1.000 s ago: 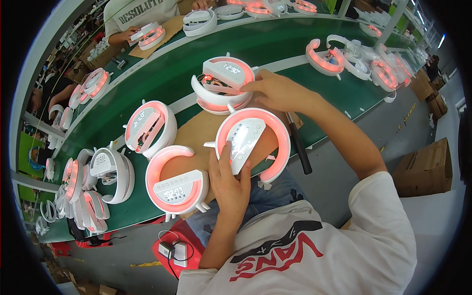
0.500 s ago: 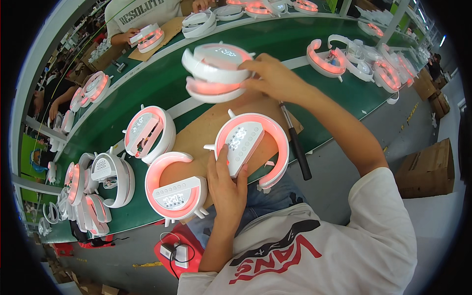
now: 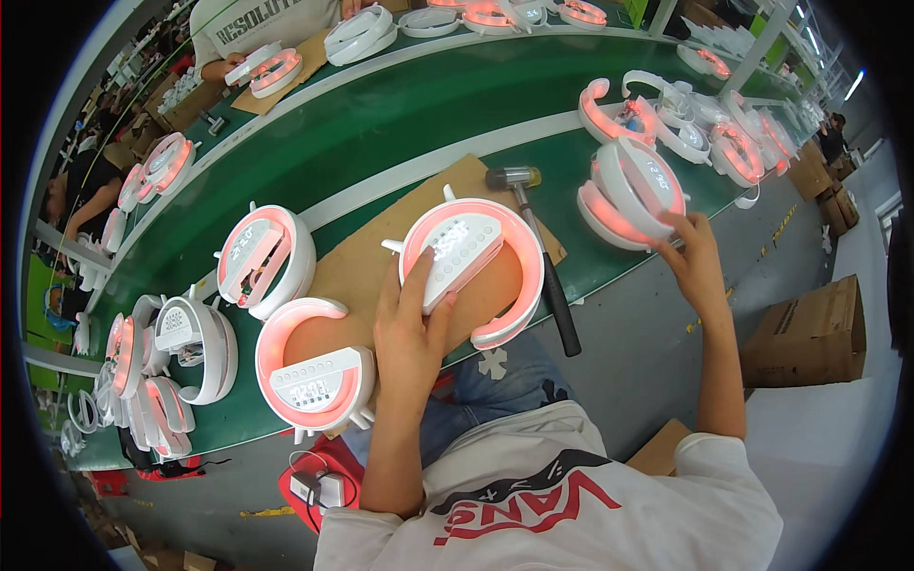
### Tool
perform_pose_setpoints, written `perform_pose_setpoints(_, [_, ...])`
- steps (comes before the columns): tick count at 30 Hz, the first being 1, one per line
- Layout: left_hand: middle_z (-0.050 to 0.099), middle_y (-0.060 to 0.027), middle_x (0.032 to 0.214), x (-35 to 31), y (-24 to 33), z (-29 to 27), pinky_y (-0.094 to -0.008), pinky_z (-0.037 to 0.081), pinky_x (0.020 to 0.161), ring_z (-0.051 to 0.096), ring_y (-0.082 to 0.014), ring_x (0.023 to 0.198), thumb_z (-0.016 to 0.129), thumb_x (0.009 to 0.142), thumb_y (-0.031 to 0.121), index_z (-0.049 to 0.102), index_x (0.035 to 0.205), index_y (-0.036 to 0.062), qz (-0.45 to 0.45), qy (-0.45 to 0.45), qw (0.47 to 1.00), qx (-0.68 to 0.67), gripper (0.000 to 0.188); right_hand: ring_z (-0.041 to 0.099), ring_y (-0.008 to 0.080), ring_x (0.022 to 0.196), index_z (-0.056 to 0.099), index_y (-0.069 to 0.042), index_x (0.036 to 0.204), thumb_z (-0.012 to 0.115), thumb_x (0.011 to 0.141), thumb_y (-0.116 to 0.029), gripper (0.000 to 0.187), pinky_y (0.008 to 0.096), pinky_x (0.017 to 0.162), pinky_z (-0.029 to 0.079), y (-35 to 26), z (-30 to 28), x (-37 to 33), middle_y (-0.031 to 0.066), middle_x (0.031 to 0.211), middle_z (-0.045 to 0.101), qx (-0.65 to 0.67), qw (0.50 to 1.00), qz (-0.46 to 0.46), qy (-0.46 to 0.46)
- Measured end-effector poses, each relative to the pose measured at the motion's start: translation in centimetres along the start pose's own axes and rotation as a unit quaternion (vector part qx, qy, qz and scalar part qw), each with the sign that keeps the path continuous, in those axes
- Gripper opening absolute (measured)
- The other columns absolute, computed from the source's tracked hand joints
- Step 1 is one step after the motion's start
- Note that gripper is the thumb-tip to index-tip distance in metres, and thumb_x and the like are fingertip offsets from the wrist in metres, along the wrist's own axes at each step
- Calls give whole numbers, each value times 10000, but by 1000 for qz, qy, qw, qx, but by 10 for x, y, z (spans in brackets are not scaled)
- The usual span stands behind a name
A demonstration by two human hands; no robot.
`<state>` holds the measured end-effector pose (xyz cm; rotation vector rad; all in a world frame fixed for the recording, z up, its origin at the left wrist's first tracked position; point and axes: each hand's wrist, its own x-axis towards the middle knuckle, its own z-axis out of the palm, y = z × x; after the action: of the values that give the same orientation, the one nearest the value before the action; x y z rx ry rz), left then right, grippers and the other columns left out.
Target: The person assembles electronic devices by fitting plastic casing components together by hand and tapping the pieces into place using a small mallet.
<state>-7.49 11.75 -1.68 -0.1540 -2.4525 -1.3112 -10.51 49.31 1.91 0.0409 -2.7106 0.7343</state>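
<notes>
My left hand [image 3: 409,309] grips a round white clock lamp [image 3: 466,243] with a pink-lit ring, fingers on its panel edge. That lamp rests over a brown cardboard sheet [image 3: 357,252]. Off to the right, my right hand [image 3: 693,252] pinches the near edge of another lit clock lamp [image 3: 624,195], tilted above the green bench. Between the two lies a mallet [image 3: 547,262] with a black handle. A third clock lamp [image 3: 319,366] sits left of my left hand, its display lit. Beyond it is a clock lamp with exposed wires [image 3: 267,259].
Several lamps crowd the bench's left end [image 3: 171,381] and far right [image 3: 709,128]. A pale rail [image 3: 400,173] crosses the green bench [image 3: 428,114]. Another person [image 3: 257,33] works across it. Cardboard boxes [image 3: 804,333] stand on the floor at right.
My right hand has carried its clock lamp from above the cardboard to the right side of the bench, uncovering the mallet head. My left hand stays on its lamp.
</notes>
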Motion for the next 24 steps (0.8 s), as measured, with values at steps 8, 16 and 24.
perform_pose_setpoints(8, [559, -239, 1333, -13, 2, 4, -388, 538, 828, 625, -352, 1073, 705, 888, 51, 586, 1343, 51, 22, 50, 998, 30, 471, 611, 292, 1002, 653, -94, 1241, 757, 845, -122, 410, 379, 811, 525, 0, 8, -4, 193, 1305, 547, 5, 999, 51, -11])
perform_pose_setpoints(16, [560, -214, 1298, -23, -5, 2, -399, 511, 879, 584, -354, 1132, 712, 887, 70, 591, 1324, 40, 42, 81, 992, 83, 455, 580, 365, 1166, 661, -53, 1153, 652, 814, 22, 348, 418, 995, 455, -83, 32, -17, 190, 1271, 566, 57, 972, -164, 157])
perform_pose_setpoints(24, [476, -292, 1410, -20, -4, 2, -458, 464, 986, 503, -425, 1262, 720, 899, 128, 602, 1344, 70, 35, 77, 995, 52, 464, 592, 376, 1134, 591, -25, 1263, 687, 859, -121, 427, 411, 968, 476, -126, 102, 4, 190, 1243, 600, 380, 908, -111, -136])
